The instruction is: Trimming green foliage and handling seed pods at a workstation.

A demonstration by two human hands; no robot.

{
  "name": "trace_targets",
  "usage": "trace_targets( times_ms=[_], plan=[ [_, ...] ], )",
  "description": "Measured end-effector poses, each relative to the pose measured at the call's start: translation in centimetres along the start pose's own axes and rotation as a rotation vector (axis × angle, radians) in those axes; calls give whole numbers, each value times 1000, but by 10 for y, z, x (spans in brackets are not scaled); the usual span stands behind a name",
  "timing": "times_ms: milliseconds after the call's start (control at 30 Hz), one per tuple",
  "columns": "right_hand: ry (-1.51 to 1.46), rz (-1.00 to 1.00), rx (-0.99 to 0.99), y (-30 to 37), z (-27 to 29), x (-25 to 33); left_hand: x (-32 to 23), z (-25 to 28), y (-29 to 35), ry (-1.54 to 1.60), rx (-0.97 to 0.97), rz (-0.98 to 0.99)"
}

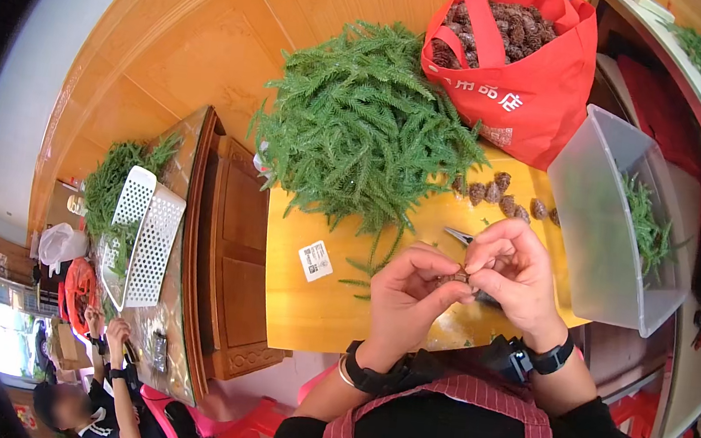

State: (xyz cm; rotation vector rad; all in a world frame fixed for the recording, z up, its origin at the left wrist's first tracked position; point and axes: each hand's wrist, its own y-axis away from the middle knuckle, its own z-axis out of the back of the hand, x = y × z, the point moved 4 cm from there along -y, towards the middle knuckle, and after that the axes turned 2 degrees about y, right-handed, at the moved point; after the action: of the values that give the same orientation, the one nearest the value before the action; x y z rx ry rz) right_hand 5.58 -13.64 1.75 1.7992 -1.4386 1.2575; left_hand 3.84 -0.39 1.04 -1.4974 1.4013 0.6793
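Yellow surface (314, 310): left hand (406, 299) and right hand (517, 277) pinch one pine cone (458, 276); few cones (500, 195) laid out, red bag (538, 93) still full.

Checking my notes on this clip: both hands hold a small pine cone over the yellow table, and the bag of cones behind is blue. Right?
Not quite. In the head view the bag is red. Both the left hand and right hand do hold the pine cone over the yellow table.
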Motion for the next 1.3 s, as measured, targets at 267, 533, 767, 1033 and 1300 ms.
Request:
trace_targets(
  times_ms=[267,533,767,1033,1300],
  plan=[
    [7,306,-122,13,-4,-1,8,-6,1,327,-18,68],
    [337,447,-234,21,-6,1,8,-7,1,175,-84,-16],
    [615,498,-137,22,-1,5,7,-7,0,141,-91,-29],
    [829,139,-248,7,42,27,9,14,-4,198,-154,156],
    [1595,-119,3,22,82,-21,15,30,-1,317,-106,254]
  ],
)
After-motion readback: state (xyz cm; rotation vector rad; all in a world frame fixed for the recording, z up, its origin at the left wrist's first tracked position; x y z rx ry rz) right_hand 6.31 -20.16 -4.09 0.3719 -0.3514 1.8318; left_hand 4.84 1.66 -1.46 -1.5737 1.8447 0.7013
